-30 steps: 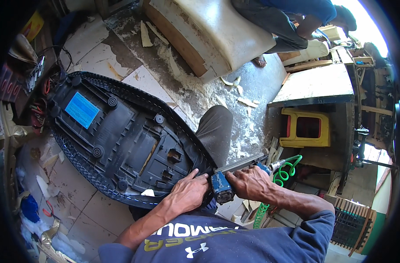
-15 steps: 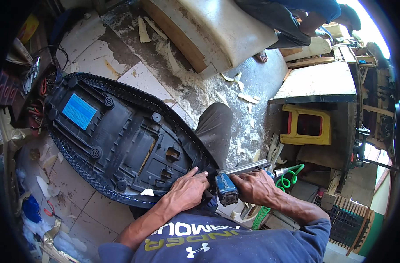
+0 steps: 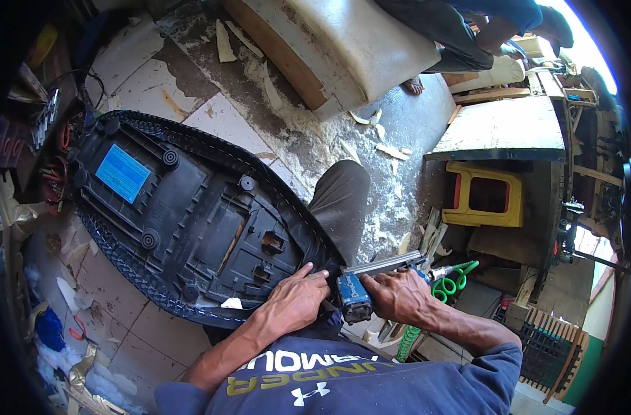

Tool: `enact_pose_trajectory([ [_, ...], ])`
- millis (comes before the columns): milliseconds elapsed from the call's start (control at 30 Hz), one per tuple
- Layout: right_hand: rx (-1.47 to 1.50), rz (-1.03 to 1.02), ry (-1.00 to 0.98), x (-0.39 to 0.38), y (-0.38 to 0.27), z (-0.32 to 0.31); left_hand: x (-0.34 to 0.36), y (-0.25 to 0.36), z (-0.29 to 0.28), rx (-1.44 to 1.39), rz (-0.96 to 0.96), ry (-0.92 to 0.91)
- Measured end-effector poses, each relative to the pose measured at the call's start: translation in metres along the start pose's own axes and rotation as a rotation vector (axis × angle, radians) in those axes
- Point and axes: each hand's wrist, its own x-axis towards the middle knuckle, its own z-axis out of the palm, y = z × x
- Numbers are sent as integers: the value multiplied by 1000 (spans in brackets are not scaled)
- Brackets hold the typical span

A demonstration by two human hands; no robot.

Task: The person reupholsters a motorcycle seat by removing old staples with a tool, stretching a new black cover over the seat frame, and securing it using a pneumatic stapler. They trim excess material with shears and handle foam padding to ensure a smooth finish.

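Observation:
A motorcycle seat [image 3: 205,228] lies upside down across my lap, its ribbed black plastic base facing up. Black cover material is folded over its rim, with staples dotted along the edge. My left hand [image 3: 296,296] grips the cover at the seat's near right end, fingers pressed on the folded edge and the thumb hidden. Closed around a blue pneumatic staple gun [image 3: 355,299], my right hand [image 3: 400,294] holds its nose against the seat's tip. A green coiled air hose [image 3: 453,280] joins the gun's rear.
A large cream padded piece [image 3: 357,48] stands beyond the seat, near another person's legs [image 3: 460,41]. Foam scraps [image 3: 391,151] and dust litter the floor. At right, a yellow stool [image 3: 487,197] sits under a workbench [image 3: 498,128]. Tools [image 3: 49,121] crowd the left.
The staple gun has tilted very slightly at the seat's tip, its body a touch to the left. Both hands keep their grip, and the view has shifted a little.

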Motion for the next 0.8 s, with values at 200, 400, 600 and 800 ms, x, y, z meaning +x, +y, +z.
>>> enact_pose_trajectory([
  [200,-9,29,59,18,-8,15,-1,-5,14,-12,-28,75],
  [400,85,187,-103,8,-3,-5,3,-1,-1,1,-20,35],
  [600,162,236,-1,-21,5,6,5,-2,-9,24,-7,34],
  [800,154,173,26,-9,-2,10,3,-5,-3,6,-1,46],
])
